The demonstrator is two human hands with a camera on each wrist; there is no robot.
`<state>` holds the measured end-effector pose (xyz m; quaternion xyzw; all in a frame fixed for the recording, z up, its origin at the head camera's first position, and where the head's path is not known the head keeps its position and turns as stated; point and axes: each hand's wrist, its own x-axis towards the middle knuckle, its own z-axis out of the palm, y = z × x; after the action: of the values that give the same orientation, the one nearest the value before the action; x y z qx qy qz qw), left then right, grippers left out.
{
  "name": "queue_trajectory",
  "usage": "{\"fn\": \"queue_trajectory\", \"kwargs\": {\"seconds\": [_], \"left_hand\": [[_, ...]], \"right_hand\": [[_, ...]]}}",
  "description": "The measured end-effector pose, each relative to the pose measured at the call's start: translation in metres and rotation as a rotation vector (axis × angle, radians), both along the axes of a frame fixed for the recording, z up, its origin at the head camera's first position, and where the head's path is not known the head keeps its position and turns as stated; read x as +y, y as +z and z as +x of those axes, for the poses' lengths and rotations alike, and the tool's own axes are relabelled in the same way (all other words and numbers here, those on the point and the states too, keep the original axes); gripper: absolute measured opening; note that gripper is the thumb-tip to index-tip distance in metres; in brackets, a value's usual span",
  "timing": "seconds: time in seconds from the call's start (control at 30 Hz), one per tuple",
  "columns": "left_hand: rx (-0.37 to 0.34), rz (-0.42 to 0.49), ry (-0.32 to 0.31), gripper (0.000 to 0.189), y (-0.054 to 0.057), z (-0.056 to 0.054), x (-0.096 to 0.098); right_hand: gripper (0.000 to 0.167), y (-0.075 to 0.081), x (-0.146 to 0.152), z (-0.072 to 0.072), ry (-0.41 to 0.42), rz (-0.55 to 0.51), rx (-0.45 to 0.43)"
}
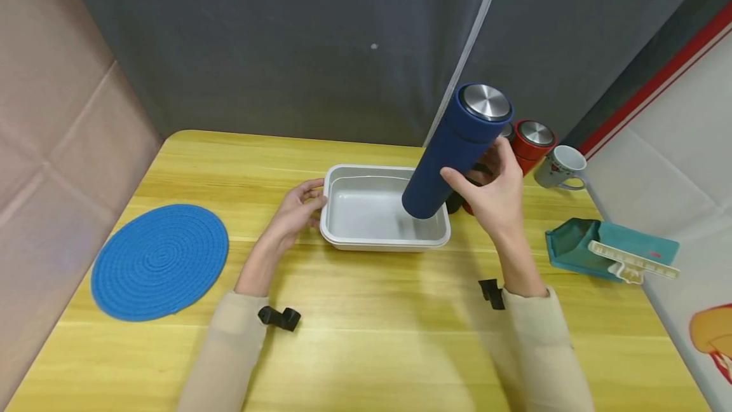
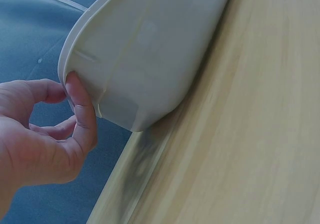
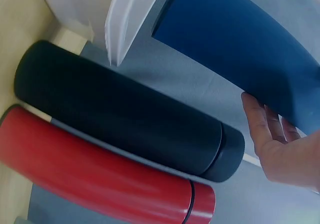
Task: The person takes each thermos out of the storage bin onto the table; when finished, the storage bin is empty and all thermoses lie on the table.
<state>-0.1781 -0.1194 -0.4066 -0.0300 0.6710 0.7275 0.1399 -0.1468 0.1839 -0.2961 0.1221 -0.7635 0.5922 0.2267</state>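
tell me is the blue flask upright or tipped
Tipped. The right hand holds the blue flask slanted, steel cap up and to the right, base low over the white tray.

Yellow wooden table (image 1: 366, 348) — dark grey curtain wall (image 1: 286, 43) behind, tan panel (image 1: 51, 126) left

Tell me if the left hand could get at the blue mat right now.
Probably yes: the left hand only touches the tray's edge, and the bare table lies between it and the mat.
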Motion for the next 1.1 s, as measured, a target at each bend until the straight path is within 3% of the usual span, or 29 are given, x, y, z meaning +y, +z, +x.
{"fn": "queue_trajectory", "kwargs": {"seconds": [0.47,1.1], "left_hand": [[-0.006,-0.009,0.004,0.049,0.001,0.0,-0.002],[-0.005,-0.006,-0.001,0.05,0.002,0.003,-0.002]], "right_hand": [[0.062,0.009,0.022,0.004,-0.052,-0.042,-0.02],[0.065,0.005,0.06,0.019,-0.171,-0.059,-0.051]]}}
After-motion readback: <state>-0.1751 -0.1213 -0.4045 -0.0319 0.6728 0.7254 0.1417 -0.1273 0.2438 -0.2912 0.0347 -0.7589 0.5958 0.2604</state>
